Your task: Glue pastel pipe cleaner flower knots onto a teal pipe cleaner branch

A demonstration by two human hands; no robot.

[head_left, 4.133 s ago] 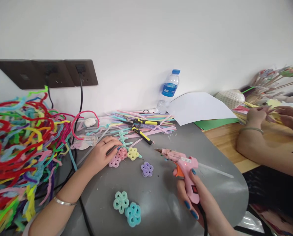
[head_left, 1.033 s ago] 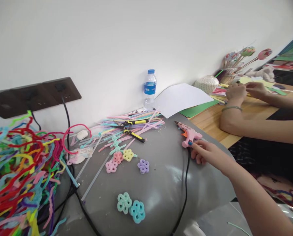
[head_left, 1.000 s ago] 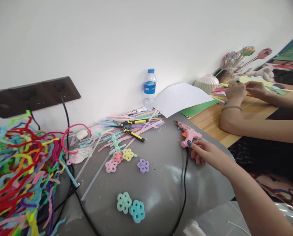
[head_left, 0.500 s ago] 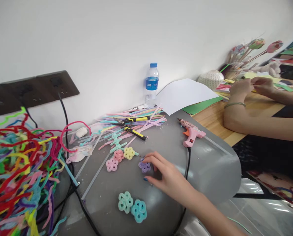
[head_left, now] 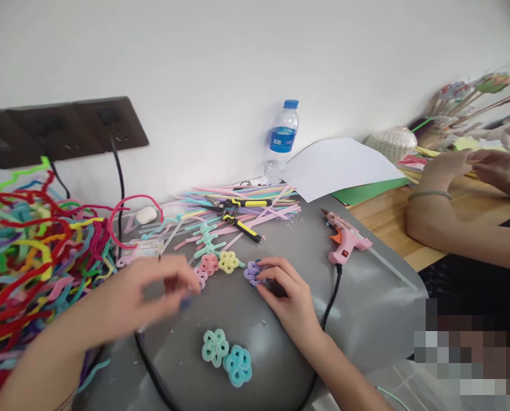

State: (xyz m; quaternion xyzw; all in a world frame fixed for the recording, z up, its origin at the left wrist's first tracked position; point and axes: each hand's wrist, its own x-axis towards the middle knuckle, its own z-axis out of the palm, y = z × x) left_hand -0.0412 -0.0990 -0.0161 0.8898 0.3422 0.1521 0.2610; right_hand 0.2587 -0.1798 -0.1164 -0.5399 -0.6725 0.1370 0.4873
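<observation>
My right hand (head_left: pixel 287 291) pinches the edge of a purple pipe-cleaner flower (head_left: pixel 251 274) at the middle of the grey table (head_left: pixel 280 354). My left hand (head_left: pixel 161 288), blurred by motion, is over the table's left part with thumb and fingers curved and slightly apart; nothing shows between them. Its fingertips partly cover a pink flower (head_left: pixel 201 278). Beside that are a coral flower (head_left: pixel 209 264) and a yellow flower (head_left: pixel 228 262), below a mint fuzzy piece with side branches (head_left: pixel 207 240). Nearer me, a mint flower (head_left: pixel 215 347) touches a turquoise flower (head_left: pixel 238 366).
A pink glue gun (head_left: pixel 347 240) with a black cord lies right of my hands. Yellow-black pliers (head_left: pixel 242 214) rest on pastel pipe cleaners (head_left: pixel 280 212). A water bottle (head_left: pixel 283 137) stands by the wall. Tangled pipe cleaners (head_left: pixel 19 274) fill the left. Another person's hands (head_left: pixel 456 171) work at right.
My left hand has come into view from the lower left. My right hand's fingers have closed on the purple flower. The view has shifted slightly, moving the surroundings rightward.
</observation>
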